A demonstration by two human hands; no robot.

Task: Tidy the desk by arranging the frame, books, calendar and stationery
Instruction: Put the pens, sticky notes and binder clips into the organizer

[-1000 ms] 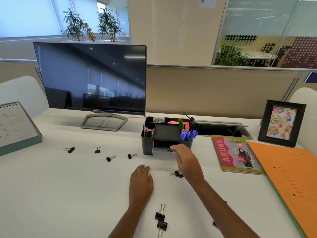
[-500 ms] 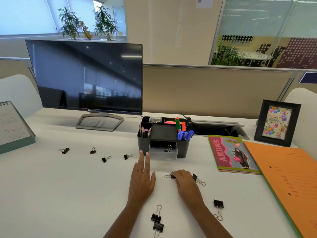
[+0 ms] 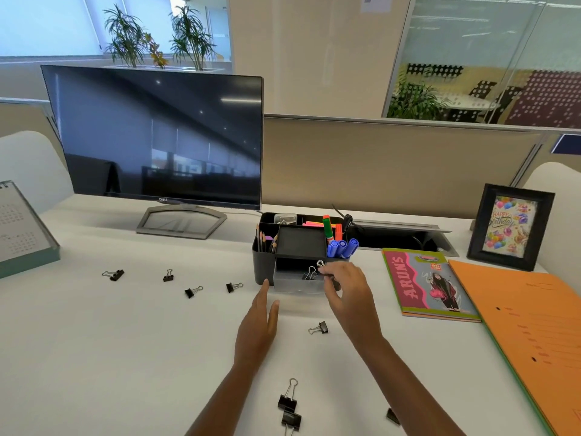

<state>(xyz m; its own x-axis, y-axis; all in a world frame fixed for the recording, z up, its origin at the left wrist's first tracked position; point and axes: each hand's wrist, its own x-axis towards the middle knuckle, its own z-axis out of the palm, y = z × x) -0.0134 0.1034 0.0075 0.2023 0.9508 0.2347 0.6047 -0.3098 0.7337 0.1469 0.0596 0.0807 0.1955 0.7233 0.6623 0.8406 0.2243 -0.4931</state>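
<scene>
Single head-worn view; wide-angle; faces forward, tilted down; close over desk (image 3: 94, 357)

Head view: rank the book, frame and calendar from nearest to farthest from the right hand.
1. Book, just right of the right hand, which pinches a clip.
2. Frame, far right, at the back.
3. Calendar, far left.

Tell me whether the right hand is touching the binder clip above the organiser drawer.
Touching. The head view shows the right hand pinching the binder clip by its wire loop, just over the open drawer.
</scene>
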